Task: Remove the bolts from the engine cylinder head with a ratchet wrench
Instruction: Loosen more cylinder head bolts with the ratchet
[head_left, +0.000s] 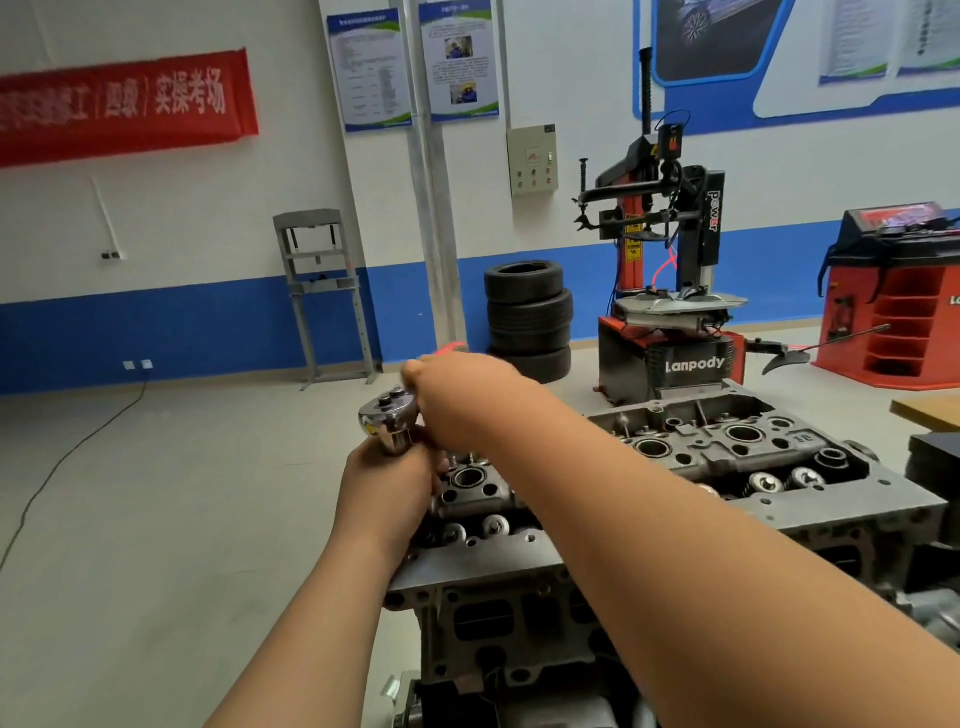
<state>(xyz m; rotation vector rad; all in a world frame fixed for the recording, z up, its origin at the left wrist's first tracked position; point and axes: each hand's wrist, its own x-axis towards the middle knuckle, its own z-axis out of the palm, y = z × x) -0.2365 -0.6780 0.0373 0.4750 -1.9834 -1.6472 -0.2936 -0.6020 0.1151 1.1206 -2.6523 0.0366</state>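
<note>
**While two hands brace a ratchet wrench (389, 421), its bolt is out of sight**

I see the wrench's chrome head raised above the left end of the cylinder head (719, 449). The left hand (387, 488) grips just beneath it, likely keeping the socket square. The right hand (462, 400) curls over the handle for leverage. Both hands cover handle, socket and bolt, so I cannot confirm seating.

Your chrome ratchet (388, 422) stands with its rounded head up, over the near left end of the cylinder head (841, 501), a grey casting lying flat with its valve gear bared.
</note>
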